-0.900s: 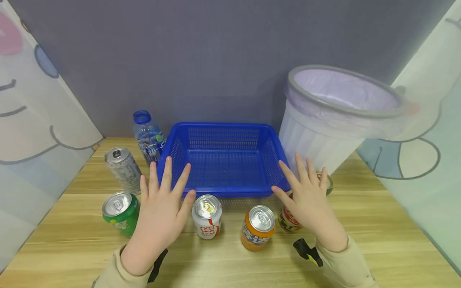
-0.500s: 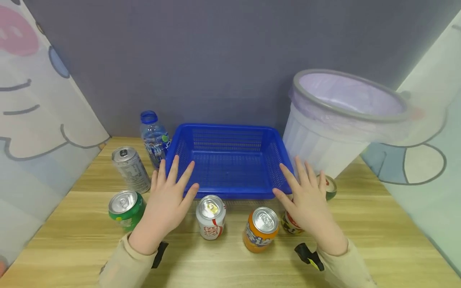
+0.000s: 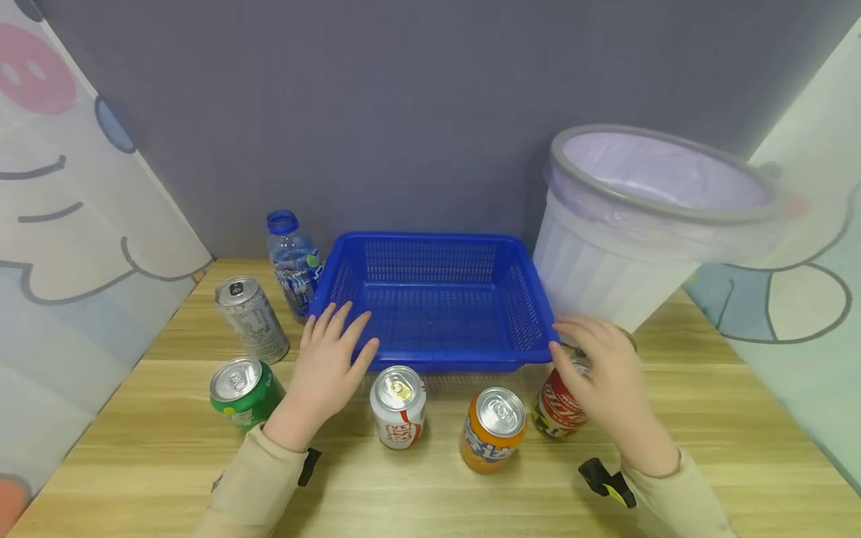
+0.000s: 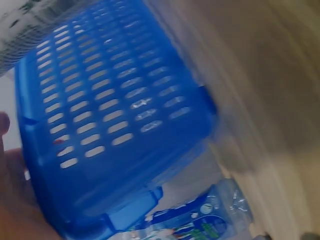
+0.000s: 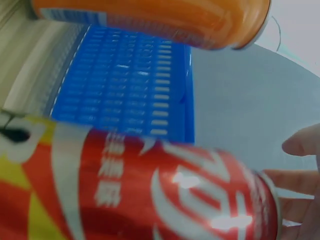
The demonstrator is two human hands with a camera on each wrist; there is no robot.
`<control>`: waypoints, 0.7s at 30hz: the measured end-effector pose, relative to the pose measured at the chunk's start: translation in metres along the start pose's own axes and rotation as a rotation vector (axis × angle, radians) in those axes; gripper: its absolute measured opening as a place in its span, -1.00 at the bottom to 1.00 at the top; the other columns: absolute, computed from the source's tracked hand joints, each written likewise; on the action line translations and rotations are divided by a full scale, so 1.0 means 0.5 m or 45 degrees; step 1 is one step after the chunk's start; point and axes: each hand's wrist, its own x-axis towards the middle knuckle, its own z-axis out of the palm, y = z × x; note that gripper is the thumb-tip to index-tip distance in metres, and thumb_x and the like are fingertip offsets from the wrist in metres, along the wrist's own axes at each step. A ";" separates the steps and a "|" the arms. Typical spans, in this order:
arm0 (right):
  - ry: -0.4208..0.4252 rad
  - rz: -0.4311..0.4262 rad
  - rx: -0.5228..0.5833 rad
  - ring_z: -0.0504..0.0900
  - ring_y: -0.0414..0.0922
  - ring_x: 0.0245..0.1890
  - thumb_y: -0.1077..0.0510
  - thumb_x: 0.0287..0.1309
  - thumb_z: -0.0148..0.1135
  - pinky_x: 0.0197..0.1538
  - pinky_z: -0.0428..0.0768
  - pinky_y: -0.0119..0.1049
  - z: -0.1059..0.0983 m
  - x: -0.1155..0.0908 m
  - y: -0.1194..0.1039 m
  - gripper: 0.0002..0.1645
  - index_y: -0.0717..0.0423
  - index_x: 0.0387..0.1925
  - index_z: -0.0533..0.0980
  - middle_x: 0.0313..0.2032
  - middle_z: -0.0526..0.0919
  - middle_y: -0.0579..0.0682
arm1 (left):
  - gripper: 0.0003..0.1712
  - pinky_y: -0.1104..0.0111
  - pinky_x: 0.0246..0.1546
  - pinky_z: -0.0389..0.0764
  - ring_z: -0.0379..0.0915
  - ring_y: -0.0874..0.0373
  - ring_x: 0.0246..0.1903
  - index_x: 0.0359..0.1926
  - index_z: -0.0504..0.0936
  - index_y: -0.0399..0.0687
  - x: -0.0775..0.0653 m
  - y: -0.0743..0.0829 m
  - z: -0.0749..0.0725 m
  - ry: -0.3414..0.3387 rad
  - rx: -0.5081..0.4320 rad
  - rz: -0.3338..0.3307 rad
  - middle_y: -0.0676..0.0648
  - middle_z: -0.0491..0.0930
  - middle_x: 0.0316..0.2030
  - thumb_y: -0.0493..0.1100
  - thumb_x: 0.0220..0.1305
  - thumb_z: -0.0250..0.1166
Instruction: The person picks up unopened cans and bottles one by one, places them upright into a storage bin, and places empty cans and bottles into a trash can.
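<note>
My left hand (image 3: pixel 329 366) hovers at the front left corner of the blue plastic basket (image 3: pixel 430 357), fingers spread and holding nothing. Between it and the right hand stand a white and red can (image 3: pixel 398 411) and an orange soda can (image 3: pixel 494 433). My right hand (image 3: pixel 605 370) is above and just right of a red can (image 3: pixel 561 403), its fingers bent loosely toward the basket's right corner. In the right wrist view the red can (image 5: pixel 165 185) fills the foreground, and the fingers (image 5: pixel 300 145) stay apart from it.
Left of the basket stand a green can (image 3: pixel 245 392), a silver can (image 3: pixel 252 321) and an open clear bottle (image 3: pixel 294 269). A white bin (image 3: pixel 605 261) with a lilac liner stands at the back right. Behind the right hand, another can's rim (image 3: pixel 628 338) shows partly.
The right hand has turned inward and its spread fingers have bent, uncovering more of the red can. The left hand's fingers have drawn slightly closer together. The head view has shifted a little.
</note>
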 end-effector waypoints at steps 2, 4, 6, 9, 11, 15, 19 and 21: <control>0.035 -0.004 0.054 0.59 0.16 -0.13 0.19 0.07 0.16 0.07 0.42 -0.12 -0.001 -0.004 0.007 -0.74 0.31 -0.27 0.62 -0.23 0.70 0.19 | -0.47 -0.20 0.30 0.03 0.09 -0.30 0.32 0.19 0.48 -0.19 0.000 -0.006 0.009 0.058 0.013 -0.005 -0.33 0.33 0.27 0.07 0.38 0.04; 0.052 0.008 0.107 0.59 0.08 -0.16 0.24 0.06 0.17 0.07 0.42 -0.30 -0.003 -0.009 0.014 -0.79 0.29 -0.30 0.63 -0.28 0.70 0.17 | -0.50 -0.19 0.29 0.08 0.17 -0.28 0.29 0.12 0.53 -0.20 0.000 -0.011 0.015 0.116 0.033 -0.011 -0.31 0.41 0.20 0.05 0.36 0.07; 0.086 -0.001 0.136 0.60 -0.05 -0.19 0.24 0.10 0.17 -0.02 0.43 -0.44 -0.004 -0.013 0.023 -0.81 0.28 -0.33 0.64 -0.32 0.71 0.15 | -0.53 -0.18 0.27 0.12 0.24 -0.27 0.24 0.04 0.59 -0.21 0.001 -0.014 0.020 0.156 0.072 -0.013 -0.29 0.49 0.13 0.05 0.34 0.08; 0.128 0.006 0.166 0.55 -0.33 -0.19 0.20 0.17 0.15 -0.13 0.42 -0.60 -0.007 -0.020 0.038 -0.78 0.28 -0.38 0.64 -0.38 0.70 0.16 | -0.57 -0.18 0.25 0.15 0.35 -0.24 0.16 -0.08 0.66 -0.17 0.001 -0.016 0.024 0.181 0.134 -0.004 -0.25 0.60 0.00 0.06 0.32 0.09; 0.170 0.009 0.177 0.51 -0.49 -0.17 0.19 0.18 0.15 -0.16 0.42 -0.64 -0.011 -0.024 0.048 -0.76 0.29 -0.41 0.64 -0.42 0.69 0.18 | -0.60 -0.19 0.24 0.15 0.42 -0.21 0.11 -0.16 0.69 -0.14 0.002 -0.016 0.028 0.193 0.157 0.007 -0.22 0.65 -0.08 0.05 0.32 0.09; 0.229 0.065 0.216 0.47 -0.61 -0.23 0.32 0.10 0.16 -0.14 0.40 -0.72 -0.024 -0.028 0.063 -0.84 0.33 -0.47 0.63 -0.49 0.66 0.22 | -0.63 -0.19 0.25 0.14 0.49 -0.16 0.03 -0.24 0.72 -0.11 0.004 -0.017 0.035 0.230 0.156 0.020 -0.17 0.68 -0.17 0.03 0.31 0.10; 0.287 0.122 0.250 0.51 -0.59 -0.31 0.45 0.01 0.15 -0.19 0.42 -0.70 -0.039 -0.027 0.079 -0.87 0.36 -0.50 0.63 -0.49 0.68 0.10 | -0.65 -0.19 0.24 0.15 0.51 -0.14 -0.01 -0.28 0.73 -0.12 0.005 -0.018 0.039 0.273 0.152 0.025 -0.15 0.70 -0.20 0.01 0.29 0.11; 0.307 0.181 0.273 0.54 -0.59 -0.32 0.46 0.03 0.16 -0.20 0.43 -0.68 -0.047 -0.027 0.089 -0.86 0.36 -0.50 0.63 -0.46 0.71 -0.11 | -0.65 -0.18 0.23 0.16 0.52 -0.13 -0.02 -0.29 0.73 -0.12 0.005 -0.018 0.040 0.283 0.154 0.026 -0.15 0.70 -0.21 0.00 0.28 0.12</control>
